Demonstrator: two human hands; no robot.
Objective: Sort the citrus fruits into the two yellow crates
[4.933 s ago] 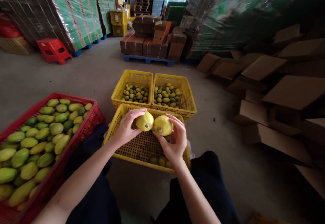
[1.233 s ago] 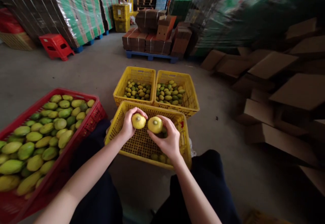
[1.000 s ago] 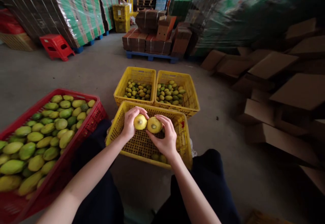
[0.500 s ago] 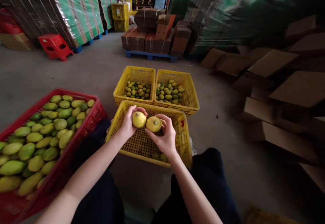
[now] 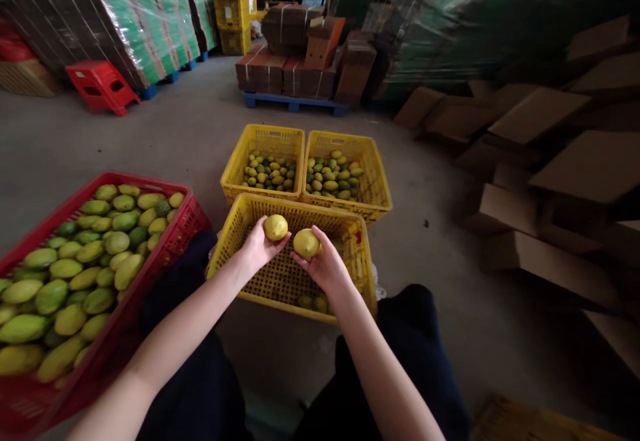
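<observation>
My left hand [image 5: 261,244] holds a yellow lemon [image 5: 275,227] in its upturned fingers. Close beside it, my right hand [image 5: 327,261] grips a second lemon [image 5: 307,243], its pointed tip facing me. Both hands are over the near yellow crate [image 5: 280,305], whose perforated floor shows below them. A few lemons [image 5: 313,303] lie in that crate's near right corner, in shadow. To my left, a red crate [image 5: 193,211] is piled with green and yellow lemons [image 5: 90,251].
Beyond the near crate stand two more yellow crates [image 5: 263,133] [image 5: 375,167] of lemons. Flattened cartons sit on a blue pallet [image 5: 295,104]. Open cardboard boxes [image 5: 545,264] crowd the right side. A red stool [image 5: 103,87] stands far left, by wrapped stacks [image 5: 145,21].
Both lemons have turned in my fingers, showing other sides than the stem ends. My hands have moved slightly apart and rolled palm-up. The view has tilted a little.
</observation>
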